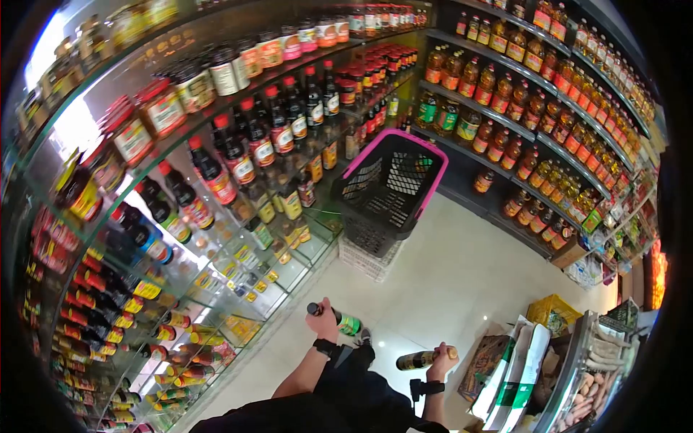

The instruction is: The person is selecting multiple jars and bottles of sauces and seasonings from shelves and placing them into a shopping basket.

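Note:
My left hand [325, 322] is closed around a dark-capped bottle with a green label [349, 325], held sideways above the floor near my shoe. In my right hand [440, 363] is a dark bottle with a yellowish label [415, 360], also lying nearly level, its tan cap toward the right. Ahead of both hands, a black shopping basket with a pink rim [395, 211] sits on a white crate [374, 261]. The basket's visible inside shows only its slotted walls and bottom. Both wrists wear dark straps.
Glass shelves [296, 285] full of sauce bottles and jars run along my left. Dark shelves [498, 119] with rows of oil bottles stand ahead and right. A yellow crate [554, 309], cardboard boxes [485, 357] and a vegetable bin [595, 368] line the right side.

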Tool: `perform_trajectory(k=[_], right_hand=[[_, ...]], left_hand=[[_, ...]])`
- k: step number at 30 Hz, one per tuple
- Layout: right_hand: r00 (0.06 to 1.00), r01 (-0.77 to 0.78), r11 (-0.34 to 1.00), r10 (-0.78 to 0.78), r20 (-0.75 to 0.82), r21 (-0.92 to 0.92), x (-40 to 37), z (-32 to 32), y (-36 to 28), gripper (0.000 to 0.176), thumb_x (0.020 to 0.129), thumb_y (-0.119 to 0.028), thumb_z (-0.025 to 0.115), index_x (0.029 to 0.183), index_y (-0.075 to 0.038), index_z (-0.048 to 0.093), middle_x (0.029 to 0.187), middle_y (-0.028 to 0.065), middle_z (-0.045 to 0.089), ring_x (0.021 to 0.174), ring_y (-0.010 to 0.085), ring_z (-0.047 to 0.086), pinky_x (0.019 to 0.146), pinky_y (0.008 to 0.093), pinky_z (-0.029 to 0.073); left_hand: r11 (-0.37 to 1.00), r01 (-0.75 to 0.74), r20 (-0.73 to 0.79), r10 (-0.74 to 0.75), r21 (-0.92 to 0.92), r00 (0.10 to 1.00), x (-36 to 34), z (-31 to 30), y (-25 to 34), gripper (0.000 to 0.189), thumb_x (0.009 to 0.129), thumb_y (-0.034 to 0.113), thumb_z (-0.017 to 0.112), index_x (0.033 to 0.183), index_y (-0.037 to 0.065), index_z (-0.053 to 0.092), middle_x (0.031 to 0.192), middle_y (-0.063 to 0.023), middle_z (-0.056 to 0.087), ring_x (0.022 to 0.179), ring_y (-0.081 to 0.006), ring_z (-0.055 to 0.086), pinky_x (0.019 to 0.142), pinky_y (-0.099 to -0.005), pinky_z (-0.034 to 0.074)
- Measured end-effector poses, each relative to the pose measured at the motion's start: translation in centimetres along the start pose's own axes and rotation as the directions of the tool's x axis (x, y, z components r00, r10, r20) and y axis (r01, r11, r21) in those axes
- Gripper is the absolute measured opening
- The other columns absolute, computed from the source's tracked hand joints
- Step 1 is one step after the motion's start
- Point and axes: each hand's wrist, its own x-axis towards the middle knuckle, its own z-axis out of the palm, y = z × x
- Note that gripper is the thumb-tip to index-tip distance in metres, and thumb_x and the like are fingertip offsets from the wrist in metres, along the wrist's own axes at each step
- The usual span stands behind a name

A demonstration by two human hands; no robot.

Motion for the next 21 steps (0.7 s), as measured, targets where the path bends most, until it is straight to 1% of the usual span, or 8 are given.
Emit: perform_trajectory(k=[3,6,9,12,14,15,18,21], right_hand=[[0.998,0.018,1.0,-0.017,-0.054,0.005,5.0,1.0,-3.8,0.015,0.074,-0.003,0.06,0.065,-0.004,0.049,0.06,0.0027,0.051,0.056,0.0126,0.049,0.052,0.0267,0.04],[0.992,0.074,0.997,-0.071,-0.104,0.029,9.9,3.0,-6.1,0.016,0.076,-0.002,0.059,0.064,-0.006,0.05,0.058,0.0029,0.052,0.053,0.0119,0.048,0.051,0.0254,0.037],[0.969,0.177,0.984,-0.178,-0.17,-0.022,14.8,4.5,-6.8,0.013,0.078,-0.005,0.059,0.067,-0.006,0.052,0.06,0.0018,0.052,0.055,0.0106,0.048,0.051,0.0255,0.037],[0.963,0.193,0.981,-0.185,-0.194,0.022,19.2,7.4,-8.5,0.014,0.079,-0.007,0.059,0.068,-0.005,0.051,0.061,0.0017,0.052,0.055,0.0106,0.049,0.052,0.0257,0.037],[0.969,0.201,0.98,-0.201,-0.144,-0.013,21.5,10.0,-10.4,0.015,0.078,-0.009,0.06,0.068,-0.005,0.051,0.06,0.0018,0.051,0.056,0.0108,0.049,0.053,0.0258,0.038],[0.972,0.189,0.982,-0.185,-0.142,0.011,22.0,12.1,-12.3,0.017,0.078,-0.008,0.06,0.066,-0.005,0.049,0.06,0.0006,0.049,0.056,0.0095,0.047,0.052,0.0248,0.037],[0.985,0.142,0.99,-0.139,-0.098,0.025,25.5,17.3,-15.9,0.017,0.078,-0.007,0.059,0.065,-0.005,0.048,0.061,0.0002,0.049,0.056,0.0076,0.045,0.05,0.0226,0.035],[0.988,0.155,0.988,-0.155,0.025,-0.006,30.3,22.6,-18.1,0.015,0.079,-0.01,0.058,0.068,-0.003,0.051,0.062,0.0021,0.051,0.056,0.0092,0.047,0.05,0.0232,0.037]], left_hand=[[1.0,0.008,0.041,-0.008,0.001,0.999,-0.1,7.5,2.3,0.024,0.075,0.012,0.068,0.061,-0.001,0.055,0.057,-0.0018,0.053,0.052,-0.0092,0.045,0.052,-0.027,0.038],[0.989,0.021,0.125,-0.002,-0.15,0.992,0.1,13.7,4.7,0.023,0.076,0.012,0.068,0.062,0.0,0.055,0.058,0.0007,0.052,0.053,-0.008,0.043,0.051,-0.0253,0.037],[0.985,0.056,0.099,-0.04,-0.161,0.994,0.4,18.2,7.3,0.022,0.076,0.012,0.068,0.063,0.0,0.055,0.06,0.0007,0.052,0.054,-0.0076,0.043,0.051,-0.0247,0.037],[0.985,0.044,0.119,-0.024,-0.166,0.993,1.3,22.0,8.9,0.022,0.077,0.012,0.068,0.064,0.001,0.055,0.06,0.0007,0.052,0.054,-0.0075,0.044,0.051,-0.0247,0.037],[0.988,0.023,0.167,0.003,-0.154,0.986,2.1,24.2,10.0,0.022,0.077,0.013,0.069,0.065,0.001,0.055,0.059,0.0011,0.051,0.052,-0.0077,0.043,0.05,-0.025,0.037],[0.984,0.014,0.104,0.005,-0.178,0.995,2.1,25.6,10.6,0.022,0.076,0.013,0.069,0.064,0.001,0.055,0.058,0.0014,0.05,0.051,-0.0075,0.042,0.049,-0.0251,0.036],[0.98,-0.021,0.094,0.041,-0.199,0.995,3.4,29.0,10.7,0.021,0.076,0.013,0.069,0.064,0.001,0.055,0.057,0.0017,0.05,0.05,-0.007,0.041,0.048,-0.0247,0.035],[0.976,-0.029,0.023,0.035,-0.215,0.999,4.7,32.9,10.8,0.022,0.076,0.013,0.069,0.064,0.002,0.055,0.057,0.0022,0.05,0.051,-0.0063,0.041,0.048,-0.0244,0.034]])
